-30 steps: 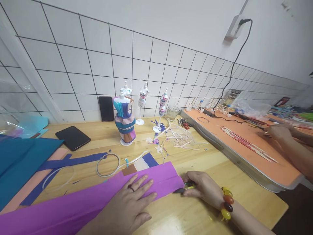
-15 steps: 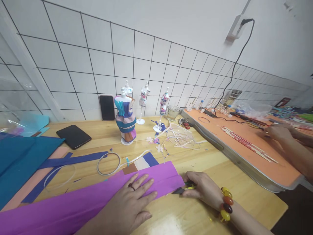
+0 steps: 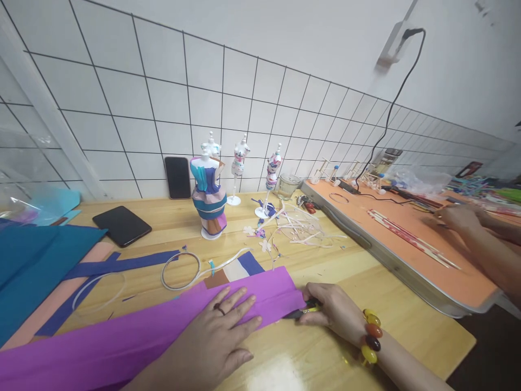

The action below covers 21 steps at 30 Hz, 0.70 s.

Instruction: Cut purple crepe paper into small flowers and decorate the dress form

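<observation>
Left hand (image 3: 209, 339): spread flat on 1 purple sheet (image 3: 122, 338). Right hand (image 3: 334, 310): grasping scissors (image 3: 293, 314) at its edge. Risk: slack folds could skew the cut.

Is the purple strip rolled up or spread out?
Spread out: the purple strip lies lengthwise across the table, creased, with the left hand flat on it. Whether it is doubled, I cannot tell.

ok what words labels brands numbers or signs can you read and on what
None can be read.
Standing phone and flat phone: no lettering visible.
Purple sheet: none visible.
Tool in right hand: mostly hidden, cannot tell.
Dark-topped container, red item at right: too blurred.
</observation>
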Available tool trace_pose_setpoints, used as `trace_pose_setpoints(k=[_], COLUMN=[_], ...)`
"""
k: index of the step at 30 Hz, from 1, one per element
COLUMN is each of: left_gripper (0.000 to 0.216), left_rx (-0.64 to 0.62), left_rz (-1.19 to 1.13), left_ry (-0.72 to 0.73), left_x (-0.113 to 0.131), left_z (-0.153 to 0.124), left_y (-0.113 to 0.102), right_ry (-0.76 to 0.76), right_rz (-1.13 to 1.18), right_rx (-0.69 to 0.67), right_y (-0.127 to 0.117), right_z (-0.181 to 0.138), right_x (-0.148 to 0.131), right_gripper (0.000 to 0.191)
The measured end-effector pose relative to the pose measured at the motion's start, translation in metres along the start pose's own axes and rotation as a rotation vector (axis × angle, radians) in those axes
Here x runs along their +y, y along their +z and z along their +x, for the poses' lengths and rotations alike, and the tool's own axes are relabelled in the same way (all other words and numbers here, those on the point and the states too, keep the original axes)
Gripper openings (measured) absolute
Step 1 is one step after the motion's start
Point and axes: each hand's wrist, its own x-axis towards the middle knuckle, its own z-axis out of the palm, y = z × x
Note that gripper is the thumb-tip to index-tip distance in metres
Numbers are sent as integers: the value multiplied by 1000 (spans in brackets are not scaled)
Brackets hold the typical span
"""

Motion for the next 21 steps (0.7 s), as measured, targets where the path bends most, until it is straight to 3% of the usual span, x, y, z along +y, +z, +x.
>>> trace_pose_setpoints(k=[21], left_gripper=[48], left_rx=[-45], left_rz=[-17], left_ry=[-27], left_x=[3], left_z=[1], left_y=[-4], right_ry=[-24], right_rz=[0], right_rx=[-13], right_y=[4], right_z=[0], right_x=[-6], right_gripper=[40])
